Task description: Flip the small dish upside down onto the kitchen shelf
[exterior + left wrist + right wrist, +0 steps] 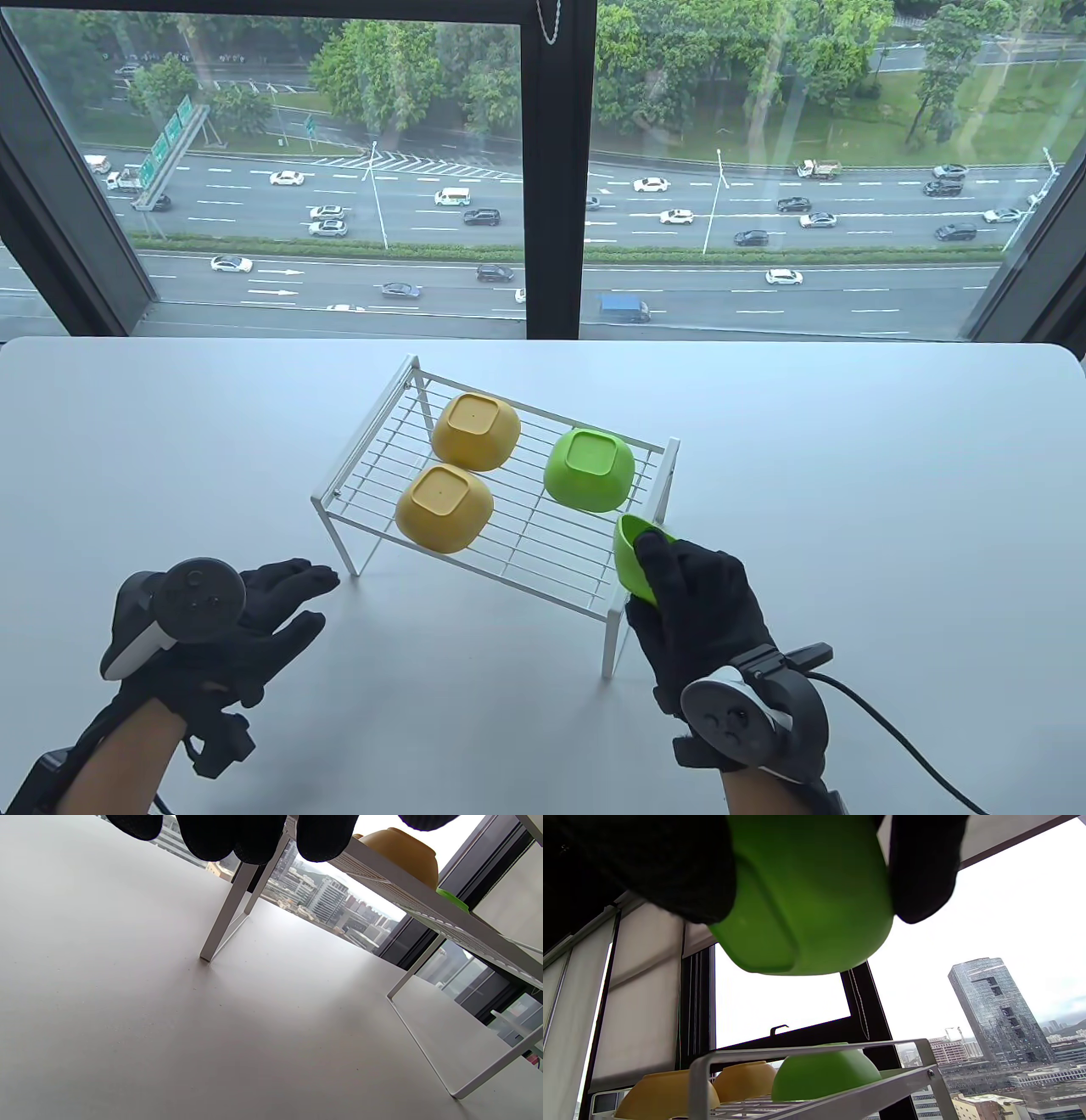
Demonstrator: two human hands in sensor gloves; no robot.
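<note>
Green dish, tilted on edge, gripped by the curled fingers of the right hand above the near right corner of the wire shelf. Beyond the fingertips, inverted on the shelf: a second green dish and two yellow dishes. Left hand, fingers straight and holding nothing, hovers over the table, just left of the shelf's near left leg.

Those dishes look like smooth plastic with a soft sheen: the green dish at lower right, the other green one, both yellow ones. The shelf is white coated metal wire. Table is matte white, gloves are black knit fabric.
</note>
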